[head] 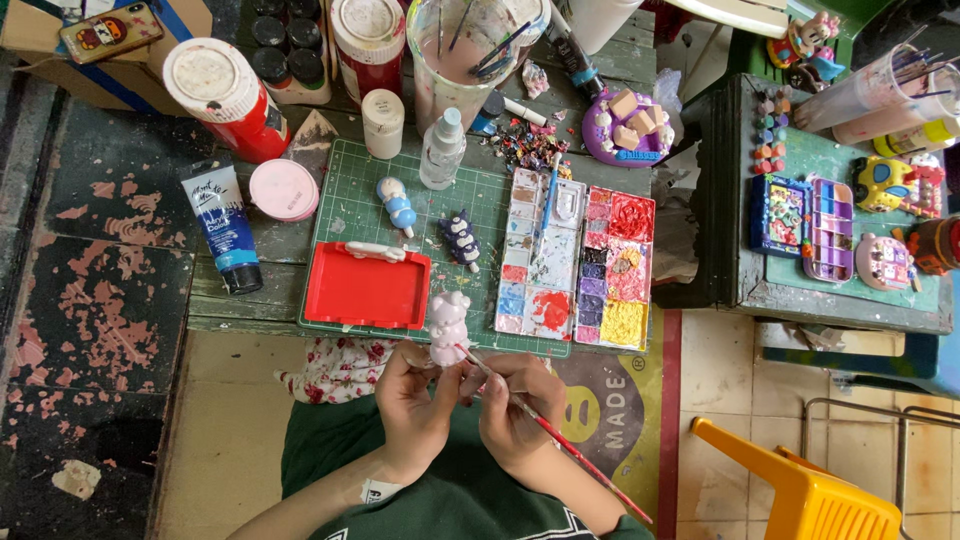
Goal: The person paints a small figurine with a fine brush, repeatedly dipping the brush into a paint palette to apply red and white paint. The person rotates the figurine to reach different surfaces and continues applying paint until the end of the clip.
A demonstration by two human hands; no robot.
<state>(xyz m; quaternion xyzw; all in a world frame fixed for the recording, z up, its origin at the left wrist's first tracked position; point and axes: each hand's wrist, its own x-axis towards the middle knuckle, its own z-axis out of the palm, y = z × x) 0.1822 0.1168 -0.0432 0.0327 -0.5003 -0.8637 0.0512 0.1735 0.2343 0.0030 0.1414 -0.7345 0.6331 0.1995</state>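
Observation:
My left hand [412, 398] grips a small pale pink plaster figurine [448, 324] from below, holding it upright just past the table's near edge. My right hand [518, 402] holds a thin red-handled paintbrush [556, 438], its tip touching the figurine's lower right side. Just beyond the figurine, on the green cutting mat [345, 205], lie a red tray [366, 287] and an open paint palette [576, 262] with many coloured wells.
On the mat lie a blue-and-white figurine [398, 206], a dark striped figurine [460, 240] and a clear bottle [442, 150]. Paint jars [226, 98], a blue tube [224, 226], a pink lid [283, 189], a brush cup [462, 55]. A second table [840, 280] stands right, a yellow stool [800, 490] beneath.

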